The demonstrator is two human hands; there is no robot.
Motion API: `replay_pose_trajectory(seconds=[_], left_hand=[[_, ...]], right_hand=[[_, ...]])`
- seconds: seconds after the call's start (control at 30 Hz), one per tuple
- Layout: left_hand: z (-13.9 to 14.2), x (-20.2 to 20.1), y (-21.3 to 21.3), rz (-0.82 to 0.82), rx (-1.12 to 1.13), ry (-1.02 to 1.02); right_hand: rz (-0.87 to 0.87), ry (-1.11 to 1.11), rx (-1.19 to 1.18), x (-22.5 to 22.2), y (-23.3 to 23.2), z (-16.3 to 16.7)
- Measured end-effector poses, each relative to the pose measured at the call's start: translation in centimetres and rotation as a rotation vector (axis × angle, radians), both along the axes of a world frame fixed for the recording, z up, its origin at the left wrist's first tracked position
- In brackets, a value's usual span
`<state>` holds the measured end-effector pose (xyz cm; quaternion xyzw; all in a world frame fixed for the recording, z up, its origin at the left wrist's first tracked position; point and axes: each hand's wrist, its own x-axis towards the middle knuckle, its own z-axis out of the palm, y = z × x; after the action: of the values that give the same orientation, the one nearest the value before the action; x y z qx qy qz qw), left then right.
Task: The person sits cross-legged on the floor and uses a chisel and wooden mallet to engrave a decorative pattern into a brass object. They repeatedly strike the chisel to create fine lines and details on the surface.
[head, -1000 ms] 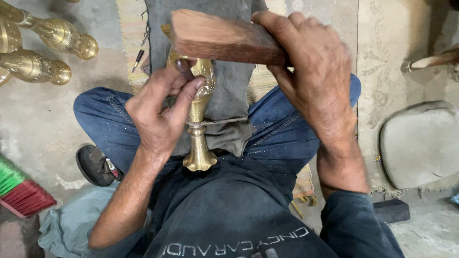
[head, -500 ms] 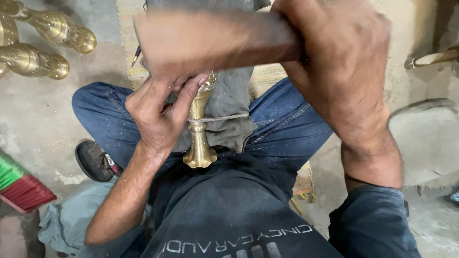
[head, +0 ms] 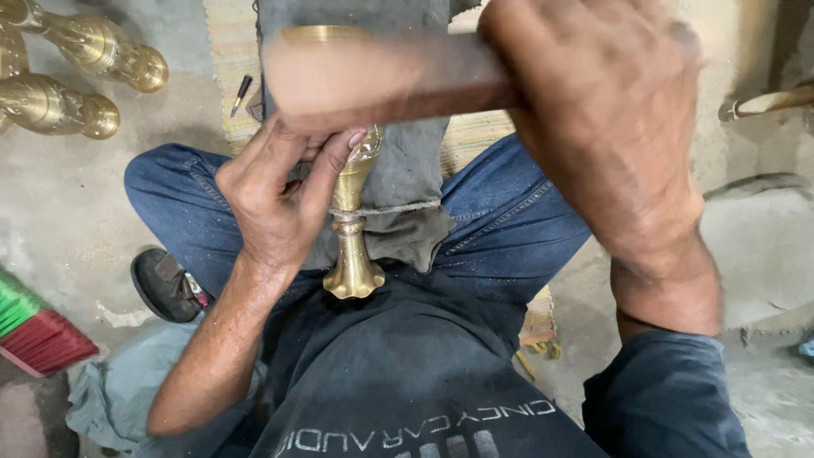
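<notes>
Two hands at work: I log both as the person's own, seen from the head camera.
Left hand (head: 271,199): grip pinched on the upper stem of the brass piece (head: 352,246), thumb and fingers pressed together around it, at about 9 o'clock of that piece.
Right hand (head: 606,140): grip clenched around a wooden block (head: 386,80), which lies crosswise above the brass piece, toward 12 o'clock.
Brass piece, location: upright over the lap, flared foot nearest the body at 6 o'clock, top end under the block; it rests against a dark cloth (head: 407,182) draped over the thighs.
Nearby items: two more brass pieces (head: 102,51) on the floor at 10 o'clock; a small dark tool (head: 241,93) on the woven mat (head: 229,51) just beside the cloth; a green-and-red brush (head: 34,331) at 8 o'clock.
Risk one: I judge the left fingertips (head: 352,144) the chief hazard, since they sit touching the block's underside; a stroke landing off line would catch them.
Risk two: the brass piece is held by one pinch alone; a glancing blow could tilt it or drive it off the cloth.
Risk three: a blow too hard could dent the thin neck.
Hidden or unclear: block and right hand are heavily blurred, so I cannot tell the block's exact edges or whether it touches the brass. The top of the brass piece is covered by the fingers and block. What supports the cloth underneath is not visible.
</notes>
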<state>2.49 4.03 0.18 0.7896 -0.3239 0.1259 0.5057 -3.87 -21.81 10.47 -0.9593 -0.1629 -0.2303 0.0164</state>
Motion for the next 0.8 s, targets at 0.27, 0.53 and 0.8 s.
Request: replay_pose_trajectory(seconds=[0.27, 0.53, 0.8], left_hand=[[0.06, 0.17, -0.01, 0.011, 0.033, -0.026], [0.13, 0.26, -0.17, -0.011, 0.024, -0.021], [0.41, 0.2, -0.13, -0.005, 0.06, 0.013]], right_hand=[[-0.012, -0.003, -0.031, 0.24, -0.43, -0.06], [0.015, -0.026, 0.012, 0.11, -0.44, -0.08], [0.006, 0.011, 0.031, -0.45, -0.56, -0.09]])
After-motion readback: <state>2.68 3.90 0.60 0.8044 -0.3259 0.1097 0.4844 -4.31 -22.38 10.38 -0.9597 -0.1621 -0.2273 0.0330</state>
